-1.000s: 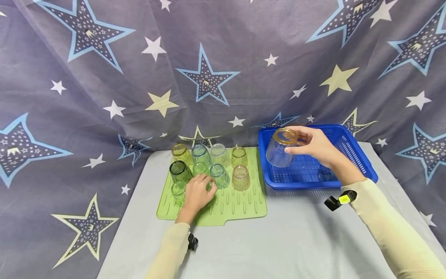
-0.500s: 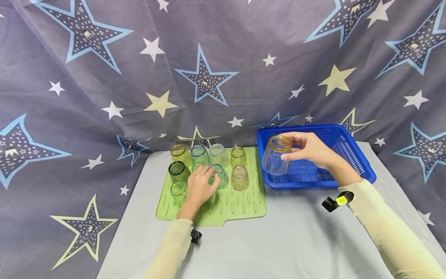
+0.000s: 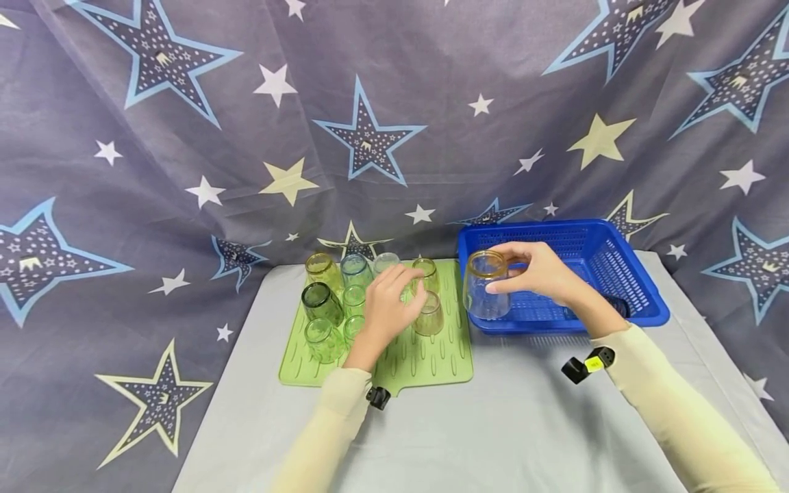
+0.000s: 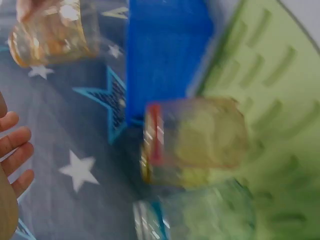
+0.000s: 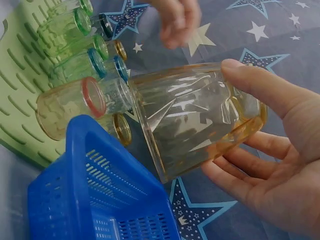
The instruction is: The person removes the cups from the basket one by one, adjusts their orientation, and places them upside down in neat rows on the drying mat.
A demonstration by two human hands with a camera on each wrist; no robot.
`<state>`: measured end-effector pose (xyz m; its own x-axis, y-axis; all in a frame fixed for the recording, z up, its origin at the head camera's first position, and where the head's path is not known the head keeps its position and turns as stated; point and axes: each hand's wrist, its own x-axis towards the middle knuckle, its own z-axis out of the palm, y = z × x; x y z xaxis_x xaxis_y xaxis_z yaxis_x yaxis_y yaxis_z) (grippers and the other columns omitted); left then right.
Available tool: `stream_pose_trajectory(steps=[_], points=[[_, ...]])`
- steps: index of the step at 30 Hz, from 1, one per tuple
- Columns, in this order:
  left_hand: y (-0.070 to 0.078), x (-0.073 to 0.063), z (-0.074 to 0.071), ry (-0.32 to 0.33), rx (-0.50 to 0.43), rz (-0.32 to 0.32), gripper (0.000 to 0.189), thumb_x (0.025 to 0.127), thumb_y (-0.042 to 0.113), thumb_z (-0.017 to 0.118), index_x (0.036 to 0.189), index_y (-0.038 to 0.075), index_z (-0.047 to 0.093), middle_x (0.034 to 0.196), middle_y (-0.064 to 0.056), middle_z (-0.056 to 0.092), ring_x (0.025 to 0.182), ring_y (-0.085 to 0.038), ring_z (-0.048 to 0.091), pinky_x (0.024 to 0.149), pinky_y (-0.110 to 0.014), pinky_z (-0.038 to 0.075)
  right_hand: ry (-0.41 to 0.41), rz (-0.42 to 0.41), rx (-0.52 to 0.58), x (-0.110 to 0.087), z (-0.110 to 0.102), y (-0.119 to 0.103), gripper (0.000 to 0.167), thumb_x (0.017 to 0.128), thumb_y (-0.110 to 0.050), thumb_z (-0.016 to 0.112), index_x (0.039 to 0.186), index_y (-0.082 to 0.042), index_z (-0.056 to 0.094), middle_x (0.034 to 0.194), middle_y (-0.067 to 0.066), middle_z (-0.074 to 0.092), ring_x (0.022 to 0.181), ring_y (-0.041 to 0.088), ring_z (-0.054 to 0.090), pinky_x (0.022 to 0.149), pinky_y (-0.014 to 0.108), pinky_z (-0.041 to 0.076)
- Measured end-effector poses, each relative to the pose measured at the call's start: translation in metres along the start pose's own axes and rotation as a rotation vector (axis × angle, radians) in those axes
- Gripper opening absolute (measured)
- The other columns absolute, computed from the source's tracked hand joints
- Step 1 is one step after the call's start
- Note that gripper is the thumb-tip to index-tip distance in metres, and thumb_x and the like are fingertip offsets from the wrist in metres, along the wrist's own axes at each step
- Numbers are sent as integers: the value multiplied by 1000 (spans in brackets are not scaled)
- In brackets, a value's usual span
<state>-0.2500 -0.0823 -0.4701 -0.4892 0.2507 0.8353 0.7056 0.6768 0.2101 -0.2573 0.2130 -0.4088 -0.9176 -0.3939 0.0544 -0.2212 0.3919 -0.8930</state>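
Observation:
My right hand [image 3: 536, 270] grips a clear faceted glass [image 5: 190, 120] with an amber tint, its thick amber end up. Thumb and fingers pinch it near that end, over the left edge of the blue basket [image 3: 564, 322]. My left hand [image 3: 391, 301] holds nothing and hovers over the glasses on the green ridged mat [image 3: 444, 366], fingers loosely bent, thumb apart. Partly hidden behind it are a clear glass [image 3: 385, 261] and others. Close to its fingertips stand a yellowish glass [image 3: 427, 274] and a pinkish glass [image 3: 428, 316].
Left on the mat stand a dark green glass [image 3: 323, 305], a light green glass [image 3: 323, 340], an amber glass [image 3: 323, 272] and a blue glass [image 3: 356, 272]. A dark glass [image 3: 618, 306] lies in the basket, partly behind my right forearm. A star-patterned curtain [image 3: 431, 205] hangs behind.
My left hand has moved right across the mat, uncovering the green glasses on the left. My right hand has brought the amber-tinted glass lower and slightly left, towards the mat.

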Motion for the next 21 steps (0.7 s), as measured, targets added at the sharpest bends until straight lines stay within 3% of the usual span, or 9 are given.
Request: stream_pose_trajectory(steps=[5,11,17,21], points=[[21,19,8,-11,-93,-4,17,84,12,67,98,12,77,95,0,76,83,-16,69,70,-27,56,2,-2,10,0,6,0,64,77,-15,89,134,-4,64,120,24,68,101,22,66,83,21,58],[38,34,17,-86,-134,16,21,89,19,65,105,15,77,103,1,73,90,-14,67,71,-25,55,-32,-14,45,2,11,2,64,77,-14,90,135,-6,64,123,25,66,103,21,67,86,22,58],[50,46,26,-156,-126,102,23,92,23,64,108,15,77,107,0,72,91,-13,63,69,-22,53,-60,-50,27,1,11,4,62,78,-17,89,134,-12,65,127,14,68,111,25,65,96,35,57],[54,53,31,-198,-114,155,23,93,24,63,108,15,78,107,1,72,95,-13,63,73,-21,54,-94,-98,32,1,13,4,61,78,-15,88,134,-10,64,130,15,67,116,30,65,102,45,55]])
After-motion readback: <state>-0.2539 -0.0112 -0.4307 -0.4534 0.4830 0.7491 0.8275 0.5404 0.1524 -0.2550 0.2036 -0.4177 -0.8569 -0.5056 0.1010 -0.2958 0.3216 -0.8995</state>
